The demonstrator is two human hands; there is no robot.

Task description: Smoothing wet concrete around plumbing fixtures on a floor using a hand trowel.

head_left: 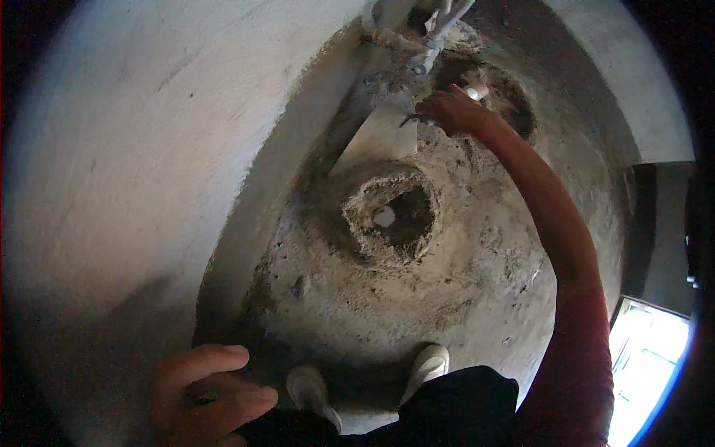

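Observation:
My right hand [456,113] is closed round the handle of a plastering trowel [381,135], reaching far ahead over the floor. The trowel's flat pale blade lies against rough grey mortar, between the left wall and a round hole. My fingers cover most of the handle. Just nearer than the blade is a hole with a raised mortar rim [357,201], with a small round whitish spot inside it. At the lower left my left hand [212,391] hovers with bent fingers and thumb apart, nothing between them, near the wall.
White pipes [439,41] rise at the far end. Beyond my right hand, a second hollow [518,104] holds a short white pipe stub [477,92]. A plastered wall [149,149] runs along the left. My shoes [428,365] stand on the near floor; a bright opening [648,365] is at lower right.

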